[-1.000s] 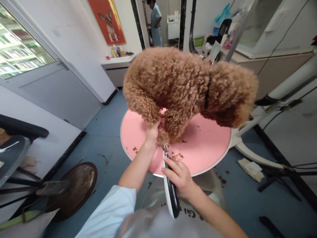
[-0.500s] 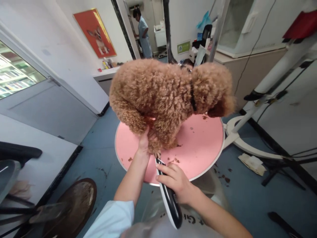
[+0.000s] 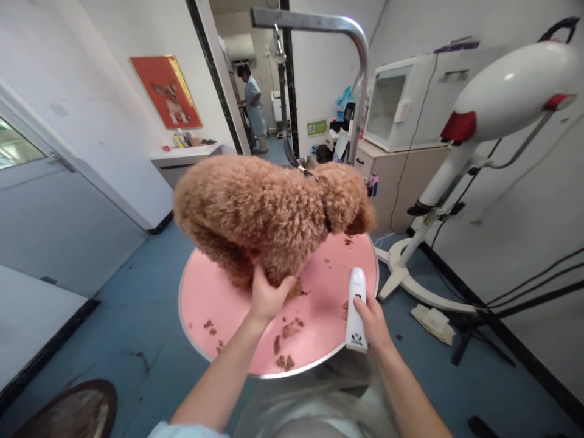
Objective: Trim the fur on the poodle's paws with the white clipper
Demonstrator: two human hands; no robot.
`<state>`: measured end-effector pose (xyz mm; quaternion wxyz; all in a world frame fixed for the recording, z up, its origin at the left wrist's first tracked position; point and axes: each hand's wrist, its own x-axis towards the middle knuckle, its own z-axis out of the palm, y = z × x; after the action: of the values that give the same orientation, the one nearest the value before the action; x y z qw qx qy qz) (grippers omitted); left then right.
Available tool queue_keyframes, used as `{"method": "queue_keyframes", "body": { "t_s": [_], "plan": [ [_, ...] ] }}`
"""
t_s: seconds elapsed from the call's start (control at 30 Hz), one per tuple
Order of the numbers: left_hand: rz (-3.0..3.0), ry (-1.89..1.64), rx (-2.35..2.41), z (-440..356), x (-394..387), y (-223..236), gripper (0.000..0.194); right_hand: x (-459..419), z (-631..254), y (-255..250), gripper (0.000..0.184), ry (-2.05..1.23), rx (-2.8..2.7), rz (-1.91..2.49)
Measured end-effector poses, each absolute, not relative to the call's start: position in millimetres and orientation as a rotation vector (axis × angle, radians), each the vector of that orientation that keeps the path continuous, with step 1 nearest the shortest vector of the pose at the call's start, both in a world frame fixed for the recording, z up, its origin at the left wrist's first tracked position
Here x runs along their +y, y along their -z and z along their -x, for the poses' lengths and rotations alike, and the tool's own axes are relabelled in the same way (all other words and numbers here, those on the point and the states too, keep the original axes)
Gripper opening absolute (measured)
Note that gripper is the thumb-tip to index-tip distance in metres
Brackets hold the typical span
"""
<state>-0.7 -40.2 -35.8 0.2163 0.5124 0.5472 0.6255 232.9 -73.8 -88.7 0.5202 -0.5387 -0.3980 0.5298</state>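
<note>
A curly brown dog (image 3: 255, 207) stands on a round pink grooming table (image 3: 328, 340), its head turned to the right and a dark collar on its neck. My left hand (image 3: 269, 296) is closed around the upper part of the dog's near front leg; some of its fingers are hidden in the fur. In my right hand (image 3: 376, 325) is a white hair clipper (image 3: 356, 313), held over the table's right edge, apart from the dog. Tufts of cut brown fur (image 3: 285, 362) lie on the tabletop.
A metal grooming arm (image 3: 314, 23) rises behind the dog, with a lead running down to it. A white stand dryer (image 3: 511, 91) is at the right, its base on the floor near the table. Another person (image 3: 253, 106) stands in the far doorway.
The clipper has moved from the dog's paw to the right and been turned over, its white side now up. My left hand has shifted higher on the leg. The view has tilted up.
</note>
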Motion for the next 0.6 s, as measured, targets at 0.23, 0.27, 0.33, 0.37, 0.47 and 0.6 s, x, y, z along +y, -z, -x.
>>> {"method": "queue_keyframes", "body": {
  "t_s": [0.23,0.27,0.33,0.37,0.47,0.6],
  "plan": [
    [-1.572,-1.589,1.55,14,-5,4,0.036,-25,-211,92,0.054,-1.002,-1.194,1.479],
    [-1.571,-1.589,1.552,28,-11,0,0.035,-25,-207,94,0.055,-0.96,-1.226,1.495],
    [-1.604,-1.634,1.63,57,-24,-4,0.037,-30,-203,95,0.059,-0.879,-1.284,1.514],
    [-1.64,-1.64,1.702,69,-29,-5,0.038,-32,-202,95,0.061,-0.843,-1.309,1.522],
    [-1.655,-1.612,1.916,90,-34,-8,0.036,-38,-202,95,0.06,-0.769,-1.383,1.547],
    [-1.627,-1.573,2.041,94,-15,-14,0.04,-40,-203,93,0.052,-0.691,-1.485,1.551]
  ]
}}
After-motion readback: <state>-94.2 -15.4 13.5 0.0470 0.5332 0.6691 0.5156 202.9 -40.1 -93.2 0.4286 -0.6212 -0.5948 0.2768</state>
